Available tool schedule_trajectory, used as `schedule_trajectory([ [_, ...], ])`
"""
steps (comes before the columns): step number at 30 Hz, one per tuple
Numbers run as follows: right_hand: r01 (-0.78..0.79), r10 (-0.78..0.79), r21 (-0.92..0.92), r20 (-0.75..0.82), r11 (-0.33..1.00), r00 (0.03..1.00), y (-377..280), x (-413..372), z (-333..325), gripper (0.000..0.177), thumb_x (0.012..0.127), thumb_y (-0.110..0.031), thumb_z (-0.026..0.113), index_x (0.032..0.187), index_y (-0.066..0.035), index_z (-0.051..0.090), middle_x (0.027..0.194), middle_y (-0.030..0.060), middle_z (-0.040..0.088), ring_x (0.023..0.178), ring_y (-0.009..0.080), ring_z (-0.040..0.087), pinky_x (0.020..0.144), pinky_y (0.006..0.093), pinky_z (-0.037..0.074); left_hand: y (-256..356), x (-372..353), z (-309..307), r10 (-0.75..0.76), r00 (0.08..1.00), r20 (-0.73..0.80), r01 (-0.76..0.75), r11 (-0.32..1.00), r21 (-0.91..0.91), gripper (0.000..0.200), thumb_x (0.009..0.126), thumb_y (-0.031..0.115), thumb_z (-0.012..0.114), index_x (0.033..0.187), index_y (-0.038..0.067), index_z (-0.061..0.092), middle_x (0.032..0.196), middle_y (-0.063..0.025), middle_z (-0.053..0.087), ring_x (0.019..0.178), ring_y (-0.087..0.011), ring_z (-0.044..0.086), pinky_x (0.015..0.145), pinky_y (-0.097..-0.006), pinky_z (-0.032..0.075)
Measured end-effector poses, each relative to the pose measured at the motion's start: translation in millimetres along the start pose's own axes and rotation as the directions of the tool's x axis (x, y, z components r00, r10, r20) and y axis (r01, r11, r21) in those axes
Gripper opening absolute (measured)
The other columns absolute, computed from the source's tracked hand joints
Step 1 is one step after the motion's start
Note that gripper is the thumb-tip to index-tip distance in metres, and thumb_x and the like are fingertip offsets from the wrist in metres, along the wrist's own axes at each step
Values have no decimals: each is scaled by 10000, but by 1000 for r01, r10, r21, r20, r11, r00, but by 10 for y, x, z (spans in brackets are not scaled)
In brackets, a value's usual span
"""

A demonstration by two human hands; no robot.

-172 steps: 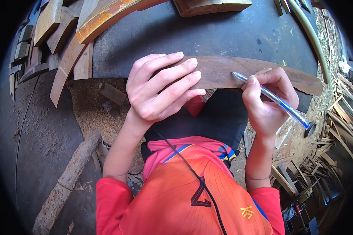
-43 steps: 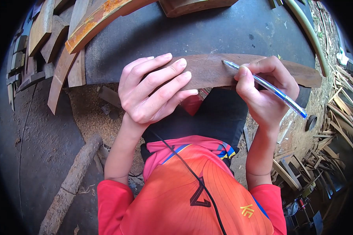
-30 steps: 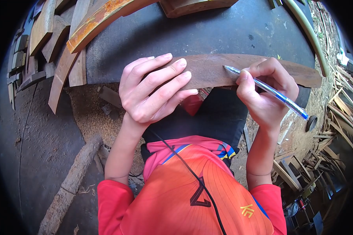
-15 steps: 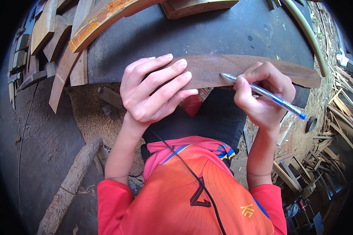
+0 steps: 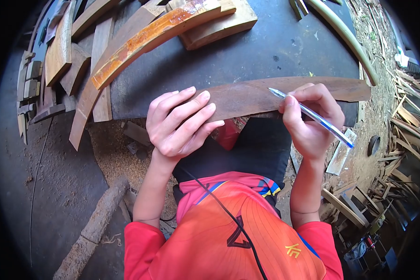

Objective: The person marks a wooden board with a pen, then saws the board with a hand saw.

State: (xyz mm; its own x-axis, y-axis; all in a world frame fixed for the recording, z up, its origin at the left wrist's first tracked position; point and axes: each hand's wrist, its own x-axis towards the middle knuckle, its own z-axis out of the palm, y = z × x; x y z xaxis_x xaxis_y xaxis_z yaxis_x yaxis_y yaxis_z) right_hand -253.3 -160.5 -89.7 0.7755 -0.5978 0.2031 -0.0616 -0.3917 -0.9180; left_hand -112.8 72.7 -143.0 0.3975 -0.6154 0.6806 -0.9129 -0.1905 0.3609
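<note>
A long, thin brown wooden strip lies across the near edge of the dark work table. My left hand rests on the strip's left end, its fingers spread over the wood and the thumb near the lower edge. In my right hand is a clear pen with a blue end, pinched between thumb and fingers. The pen's tip is at the strip's surface, near its middle; whether it touches is too small to tell. No mark on the wood can be made out.
A curved orange-stained wooden piece and a thick block lie at the back left, beside several boards. A pale curved piece is at the right edge. Below left is a rough log; scrap wood lies right.
The view has shifted, so the table and wood pieces appear lower and turned. The pen tip sits slightly farther from the strip's near edge. Both hands keep their holds.
</note>
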Motion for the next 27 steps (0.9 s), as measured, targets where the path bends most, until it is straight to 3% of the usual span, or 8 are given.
schedule_trajectory([
  [4, 35, -28, -60, 103, 998, 994, 33, -8, -47, 116, 947, 99, 720, 916, 35, 628, 817, 92, 727, 707, 114, 717, 634, 240, 572, 6, -15, -5, -25, 1000, 12, 25, 1000, -14, 298, 811, 304, 943, 1034, 129, 851, 1107, -32, 828, 1084, -249, 751, 924, -414, 575],
  [8, -15, 15, 9, 0, 1000, 1000, 31, 16, 23, 108, 850, 13, 811, 837, -11, 707, 692, 13, 713, 618, 52, 679, 568, 224, 510, 5, -22, 7, -29, 1000, 3, 29, 999, -18, 312, 778, 290, 958, 1026, 134, 852, 1114, -32, 828, 1088, -251, 752, 926, -417, 573],
  [15, 53, -55, -111, -15, 992, 998, 13, 18, 63, 128, 808, -26, 833, 805, -36, 706, 684, 49, 708, 582, 102, 676, 566, 266, 511, 12, -26, 0, -15, 1000, 5, 15, 1000, -18, 343, 784, 282, 967, 1056, 120, 835, 1135, -47, 827, 1110, -269, 757, 945, -435, 577],
  [18, 173, -156, -181, 105, 968, 982, -22, 42, 35, 127, 896, 60, 786, 877, 17, 668, 754, 24, 706, 649, 37, 636, 587, 207, 495, 10, -21, 1, -10, 1000, 9, 11, 1000, -20, 355, 796, 281, 967, 1076, 113, 826, 1144, -55, 827, 1120, -278, 760, 954, -443, 578],
  [22, 128, -117, -136, 84, 982, 990, -24, 34, 91, 121, 886, 61, 792, 872, 21, 679, 749, 24, 709, 641, 38, 635, 582, 201, 490, 7, -27, -1, -14, 1000, 8, 14, 1000, -21, 361, 789, 283, 970, 1077, 118, 826, 1146, -52, 827, 1119, -277, 760, 952, -442, 578],
  [23, 188, -177, -125, 95, 974, 980, -18, 37, 118, 120, 882, 61, 795, 876, 20, 682, 747, 31, 716, 642, 41, 636, 583, 206, 492, 3, -31, 2, -14, 1000, 6, 14, 1000, -22, 363, 787, 283, 971, 1076, 119, 827, 1147, -52, 827, 1119, -277, 760, 952, -441, 578],
  [24, 117, -112, -97, 50, 988, 992, -52, 27, 176, 118, 799, -38, 852, 819, -47, 735, 705, 74, 728, 602, 166, 719, 589, 300, 548, -1, -35, 8, -15, 1000, 5, 15, 1000, -24, 365, 784, 284, 972, 1076, 119, 827, 1148, -52, 827, 1119, -276, 760, 952, -441, 578],
  [27, 167, -158, -135, 78, 977, 984, -58, 49, 270, 122, 798, -38, 858, 823, -51, 739, 718, 77, 734, 616, 181, 728, 598, 301, 552, 11, -19, 19, -28, 1000, -9, 27, 999, -24, 340, 760, 277, 970, 1042, 136, 842, 1127, -32, 827, 1090, -256, 758, 934, -420, 580],
])
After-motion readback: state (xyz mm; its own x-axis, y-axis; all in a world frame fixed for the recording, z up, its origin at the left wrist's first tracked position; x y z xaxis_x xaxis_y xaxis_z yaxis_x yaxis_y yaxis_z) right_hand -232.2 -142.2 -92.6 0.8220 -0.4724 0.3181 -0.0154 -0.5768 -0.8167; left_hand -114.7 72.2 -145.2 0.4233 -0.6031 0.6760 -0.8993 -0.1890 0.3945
